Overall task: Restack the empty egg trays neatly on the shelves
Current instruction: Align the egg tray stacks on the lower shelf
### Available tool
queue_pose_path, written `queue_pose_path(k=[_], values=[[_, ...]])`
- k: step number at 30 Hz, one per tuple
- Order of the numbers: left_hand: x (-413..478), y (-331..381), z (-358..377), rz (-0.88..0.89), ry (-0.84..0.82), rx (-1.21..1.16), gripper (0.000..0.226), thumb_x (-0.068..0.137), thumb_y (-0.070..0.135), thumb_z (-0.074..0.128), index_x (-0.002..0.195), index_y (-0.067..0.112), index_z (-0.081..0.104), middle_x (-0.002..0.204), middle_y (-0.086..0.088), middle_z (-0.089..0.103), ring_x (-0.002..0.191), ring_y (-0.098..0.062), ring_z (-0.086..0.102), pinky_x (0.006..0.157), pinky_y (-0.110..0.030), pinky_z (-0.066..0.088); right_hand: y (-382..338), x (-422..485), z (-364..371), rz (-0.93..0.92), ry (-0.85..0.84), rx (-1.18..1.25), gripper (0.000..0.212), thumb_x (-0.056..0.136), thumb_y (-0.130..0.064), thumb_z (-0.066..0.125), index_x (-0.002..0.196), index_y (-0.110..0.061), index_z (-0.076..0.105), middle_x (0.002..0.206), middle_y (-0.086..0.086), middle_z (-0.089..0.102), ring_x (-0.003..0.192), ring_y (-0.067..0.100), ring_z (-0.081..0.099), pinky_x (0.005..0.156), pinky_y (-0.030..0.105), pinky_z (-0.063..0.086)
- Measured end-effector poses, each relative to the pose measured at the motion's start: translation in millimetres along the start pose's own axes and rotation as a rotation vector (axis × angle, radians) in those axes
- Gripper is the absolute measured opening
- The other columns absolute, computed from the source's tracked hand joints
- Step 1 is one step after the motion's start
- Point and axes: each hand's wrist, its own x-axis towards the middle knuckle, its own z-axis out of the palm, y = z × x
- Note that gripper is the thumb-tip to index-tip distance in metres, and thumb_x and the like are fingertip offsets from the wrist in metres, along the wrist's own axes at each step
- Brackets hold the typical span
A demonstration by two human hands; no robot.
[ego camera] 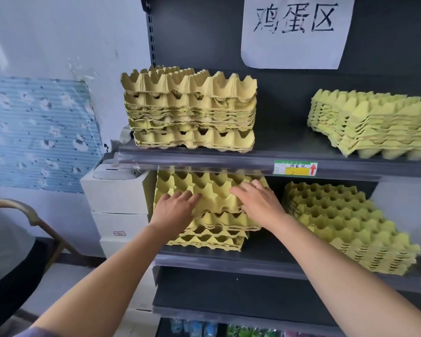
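Note:
Yellow pulp egg trays sit in stacks on two dark shelves. On the lower shelf, both hands lie flat on top of the left stack: my left hand on its left part, my right hand on its right part, fingers straight. A second lower stack lies skewed to the right. On the upper shelf stand an uneven tall stack at left and a tilted stack at right.
A paper sign hangs on the shelf's back panel and a price label is on the upper shelf edge. White boxes stand left of the shelving against the wall. A chair is at far left. Coloured goods show on the bottom shelf.

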Motion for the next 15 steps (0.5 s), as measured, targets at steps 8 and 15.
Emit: queue_pose_path(k=[8,15], values=[[-0.6,49.3,-10.5,-0.002,-0.057,-0.154,0.06,0.093,0.044,0.048,0.144,0.024,0.024,0.131,0.002,0.05,0.117,-0.02,0.051,0.082,-0.031,0.047,24.8,-7.1,2.9,0.161,-0.022,0.003,0.066,0.089,0.004,0.048,0.144,-0.03,0.034,0.142,0.007,0.043,0.135,0.032,0.029,0.106,0.045,0.034],[-19.2,28.3,-8.4,-0.013,-0.096,-0.23,0.049,0.097,0.044,0.039,0.143,0.028,0.031,0.139,0.006,0.047,0.129,-0.017,0.041,0.107,-0.035,0.028,-1.8,-14.9,6.2,0.191,-0.066,0.102,0.06,0.091,0.0,0.039,0.146,-0.025,0.033,0.149,0.007,0.035,0.14,0.032,0.024,0.115,0.048,0.023]])
